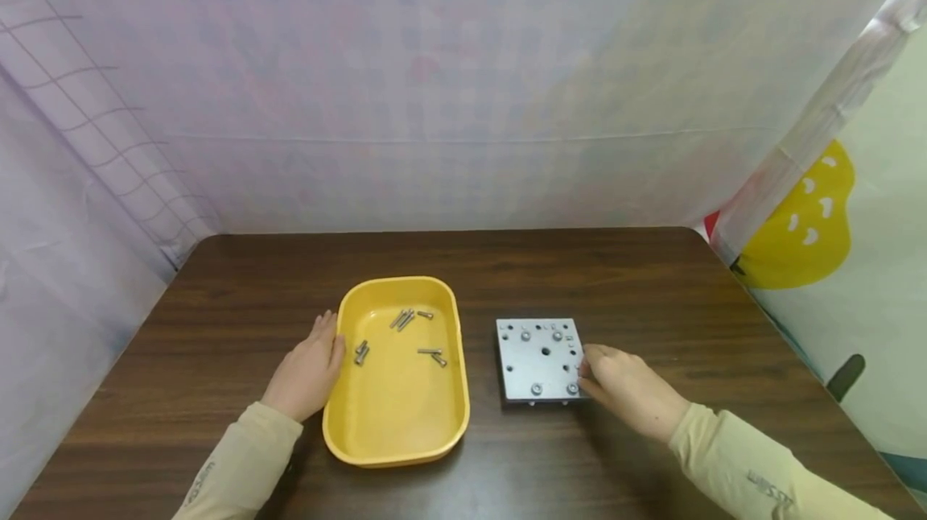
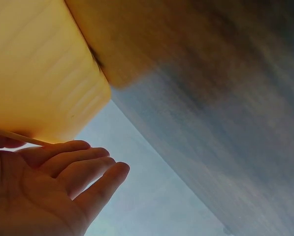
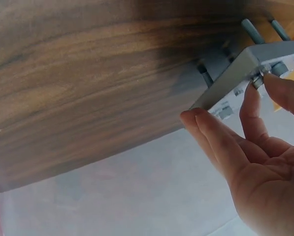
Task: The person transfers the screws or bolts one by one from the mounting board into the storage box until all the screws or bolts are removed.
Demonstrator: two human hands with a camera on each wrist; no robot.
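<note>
A yellow tray (image 1: 394, 423) stands on the table with several loose metal screws (image 1: 363, 352) in it. My left hand (image 1: 307, 371) rests against its left rim; the left wrist view shows the fingers (image 2: 82, 167) nearly straight beside the tray wall (image 2: 43, 73). To the right lies a square metal plate (image 1: 525, 355) with holes and several screws standing in it. At the plate's right edge is my right hand (image 1: 630, 387). In the right wrist view its thumb and index finger pinch a small screw (image 3: 258, 81) at the plate's face, while other fingertips (image 3: 200, 112) touch the plate's edge.
The dark wooden table (image 1: 268, 278) runs back to a pale curtain (image 1: 434, 101). Screw shanks (image 3: 252, 30) stick out from the plate's underside in the right wrist view. A strip of table separates tray and plate.
</note>
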